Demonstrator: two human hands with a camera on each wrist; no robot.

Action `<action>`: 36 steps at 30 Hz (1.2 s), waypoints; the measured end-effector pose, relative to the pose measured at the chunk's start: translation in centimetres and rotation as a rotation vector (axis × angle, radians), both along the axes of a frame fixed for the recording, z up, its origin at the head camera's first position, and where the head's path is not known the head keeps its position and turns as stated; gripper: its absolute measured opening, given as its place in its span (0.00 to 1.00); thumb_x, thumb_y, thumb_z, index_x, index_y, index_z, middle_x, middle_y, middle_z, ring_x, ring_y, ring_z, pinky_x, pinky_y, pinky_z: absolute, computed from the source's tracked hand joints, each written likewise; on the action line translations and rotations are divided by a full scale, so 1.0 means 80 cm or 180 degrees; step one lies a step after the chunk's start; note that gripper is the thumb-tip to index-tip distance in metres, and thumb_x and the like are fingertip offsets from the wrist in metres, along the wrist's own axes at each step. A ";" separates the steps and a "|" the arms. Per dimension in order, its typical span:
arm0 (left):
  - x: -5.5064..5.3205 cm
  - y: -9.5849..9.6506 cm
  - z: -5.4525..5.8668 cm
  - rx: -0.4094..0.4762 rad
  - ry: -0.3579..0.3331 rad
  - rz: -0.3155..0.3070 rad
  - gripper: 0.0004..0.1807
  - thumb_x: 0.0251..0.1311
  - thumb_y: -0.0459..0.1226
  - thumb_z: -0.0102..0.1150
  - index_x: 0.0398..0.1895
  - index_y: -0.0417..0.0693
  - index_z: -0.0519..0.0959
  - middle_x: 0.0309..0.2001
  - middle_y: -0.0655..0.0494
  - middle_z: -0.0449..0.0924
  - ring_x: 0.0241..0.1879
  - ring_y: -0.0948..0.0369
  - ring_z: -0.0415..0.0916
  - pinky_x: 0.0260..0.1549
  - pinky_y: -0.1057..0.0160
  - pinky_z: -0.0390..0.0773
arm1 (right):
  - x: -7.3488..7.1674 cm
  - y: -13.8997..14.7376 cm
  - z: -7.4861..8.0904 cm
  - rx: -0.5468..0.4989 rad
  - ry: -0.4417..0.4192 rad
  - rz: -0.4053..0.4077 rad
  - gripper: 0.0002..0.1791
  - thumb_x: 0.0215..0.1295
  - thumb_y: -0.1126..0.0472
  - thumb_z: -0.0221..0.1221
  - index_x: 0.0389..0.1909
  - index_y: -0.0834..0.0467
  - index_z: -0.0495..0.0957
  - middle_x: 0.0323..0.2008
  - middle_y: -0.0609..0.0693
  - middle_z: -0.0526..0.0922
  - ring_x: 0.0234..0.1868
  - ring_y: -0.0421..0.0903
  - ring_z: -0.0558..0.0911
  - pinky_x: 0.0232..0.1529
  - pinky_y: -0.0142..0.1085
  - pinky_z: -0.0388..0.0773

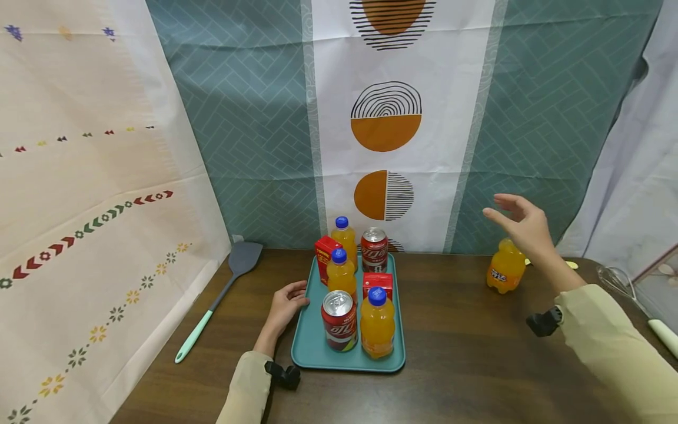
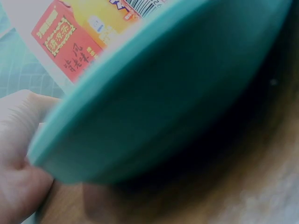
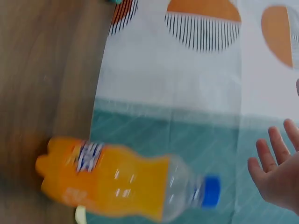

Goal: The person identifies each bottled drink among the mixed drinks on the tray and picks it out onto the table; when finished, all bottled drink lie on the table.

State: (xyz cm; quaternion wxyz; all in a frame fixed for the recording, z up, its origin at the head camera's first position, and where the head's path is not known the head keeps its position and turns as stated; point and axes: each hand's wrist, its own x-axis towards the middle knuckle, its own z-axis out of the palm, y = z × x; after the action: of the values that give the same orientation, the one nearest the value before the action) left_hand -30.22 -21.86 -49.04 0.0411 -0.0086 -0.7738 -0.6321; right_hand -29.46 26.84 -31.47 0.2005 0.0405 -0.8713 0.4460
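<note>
Above the far right part of the brown table, the right hand hangs in the air; it is released, its fingers parted and lightly bent, and it holds nothing. Just below this hand and apart from it, the single orange bottle stands upright near the table's far edge; its blue cap is seen in the right wrist view. At the left edge of the green tray, which lies left of the table's middle, the left hand is grasping the rim. Seven drinks are placed upright on the tray. Near its far edge are the far bottle and, at the far right corner, the far can. Along the left side come the tall red box, the middle bottle and the near can, while on the right side are the small red box and the near bottle, close to the near right corner. By the table's left edge lies a spatula, with its grey blade toward the far edge, and by the right edge a whisk.
</note>
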 end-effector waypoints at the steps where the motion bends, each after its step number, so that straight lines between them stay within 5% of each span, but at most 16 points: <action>1: -0.001 -0.001 0.000 0.0005 -0.0015 0.0002 0.25 0.56 0.23 0.59 0.59 0.28 0.73 0.55 0.30 0.76 0.52 0.47 0.76 0.38 0.79 0.75 | -0.002 -0.008 0.002 -0.0001 0.0005 0.0091 0.33 0.67 0.44 0.57 0.68 0.55 0.67 0.68 0.58 0.70 0.65 0.45 0.69 0.72 0.45 0.62; 5: -0.002 -0.001 0.002 -0.0018 -0.0041 0.0027 0.24 0.55 0.22 0.59 0.58 0.26 0.73 0.53 0.29 0.77 0.51 0.46 0.76 0.37 0.78 0.75 | -0.013 -0.041 0.007 -0.0053 0.0010 0.0333 0.33 0.68 0.46 0.57 0.67 0.60 0.66 0.67 0.63 0.69 0.67 0.56 0.67 0.70 0.55 0.60; 21: 0.003 0.003 0.000 -0.0087 0.0066 0.0097 0.23 0.55 0.25 0.61 0.57 0.30 0.76 0.52 0.32 0.79 0.50 0.49 0.78 0.38 0.78 0.75 | -0.070 -0.164 0.009 -0.0247 0.0068 0.0927 0.29 0.67 0.53 0.60 0.65 0.62 0.69 0.64 0.64 0.73 0.65 0.59 0.71 0.69 0.54 0.63; 28: 0.010 0.009 0.004 -0.0043 0.0022 -0.0047 0.23 0.56 0.23 0.59 0.56 0.25 0.74 0.52 0.27 0.78 0.52 0.42 0.77 0.37 0.77 0.76 | -0.081 -0.201 0.001 -0.0088 -0.0129 0.1086 0.30 0.65 0.52 0.61 0.65 0.61 0.69 0.64 0.62 0.73 0.65 0.61 0.71 0.65 0.53 0.69; 36: 0.004 0.004 0.000 -0.0108 0.0098 0.0121 0.22 0.54 0.24 0.61 0.55 0.28 0.77 0.50 0.30 0.80 0.50 0.45 0.79 0.36 0.78 0.76 | -0.102 -0.244 0.002 0.0130 -0.0226 0.1210 0.31 0.64 0.51 0.62 0.64 0.63 0.70 0.63 0.62 0.75 0.65 0.59 0.71 0.66 0.52 0.69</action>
State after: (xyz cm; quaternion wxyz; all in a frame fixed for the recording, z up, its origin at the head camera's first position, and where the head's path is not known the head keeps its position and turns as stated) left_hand -29.86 -21.52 -49.06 0.0648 -0.0043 -0.7837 -0.6178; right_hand -37.64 7.35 -31.29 0.0809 0.1927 -0.8634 0.4592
